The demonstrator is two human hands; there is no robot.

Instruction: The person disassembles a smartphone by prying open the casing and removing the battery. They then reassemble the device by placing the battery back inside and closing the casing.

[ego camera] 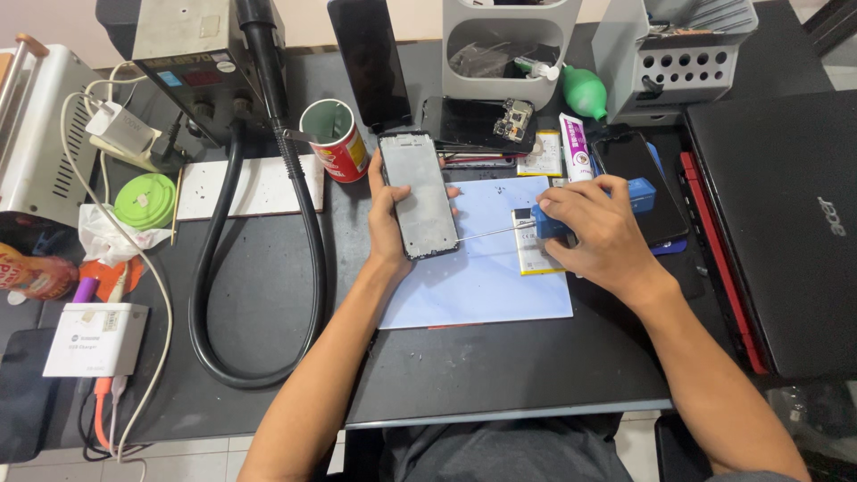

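At the centre of the dark workbench (500, 375), on one pale blue mat (486, 277), your two hands work on one phone frame (419, 195); your left hand (386, 219) wraps around it from the nine o'clock side, thumb on its left edge, fingertips showing at its right edge, so the hand is closed on the frame; the frame stands tilted up off the mat, a dark rectangular rim around a dull grey inner plate, long axis running from twelve to six o'clock. Your right hand (600, 234), at three o'clock from the frame, is closed around one blue-handled tool (571, 212) whose thin metal blade (491, 233) reaches toward nine o'clock and meets the frame's lower right edge; under that hand lies one flat battery (534, 254) with a yellow edge.

Counted around you: one red cup (334, 140) at eleven o'clock, just beside the frame's top; one black hose (259, 268) looping at nine o'clock; one green round lid (145, 200) farther toward nine; one white tube (574, 146) and one green bulb blower (585, 91) at one o'clock; one opened phone (478, 123) at twelve o'clock; one black laptop (786, 232), shut, at three o'clock; one white charger box (96, 339) at eight o'clock.
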